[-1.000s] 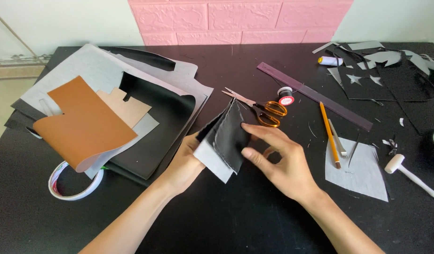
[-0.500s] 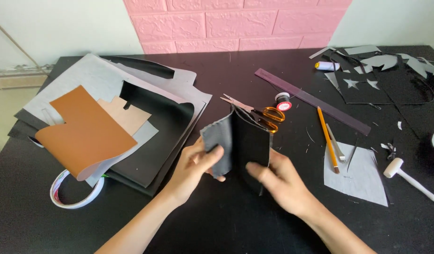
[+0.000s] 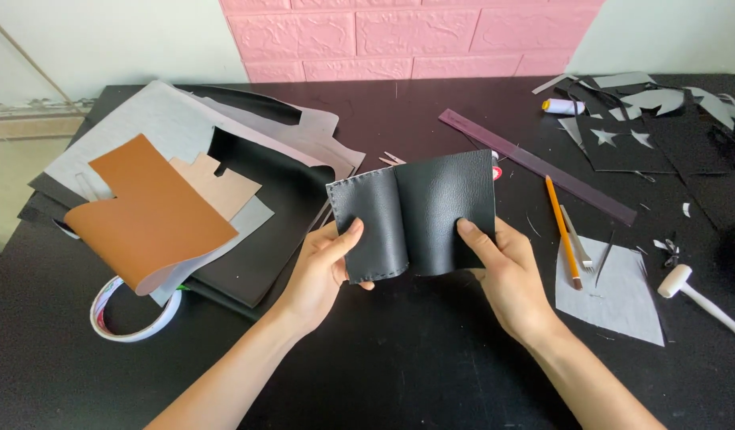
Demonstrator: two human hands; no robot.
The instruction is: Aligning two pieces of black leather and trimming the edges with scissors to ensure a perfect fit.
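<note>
The left hand (image 3: 323,271) and right hand (image 3: 507,275) hold the black leather cover (image 3: 415,213) open above the near middle of the counter (image 3: 367,374). Thumbs and fingers pinch its bottom corners. It could slip, because both grips are small.

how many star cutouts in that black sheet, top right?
2: star-shaped holes and, side by side in the black sheet at the table's far right. Scraps lying over it may hide more.
</note>
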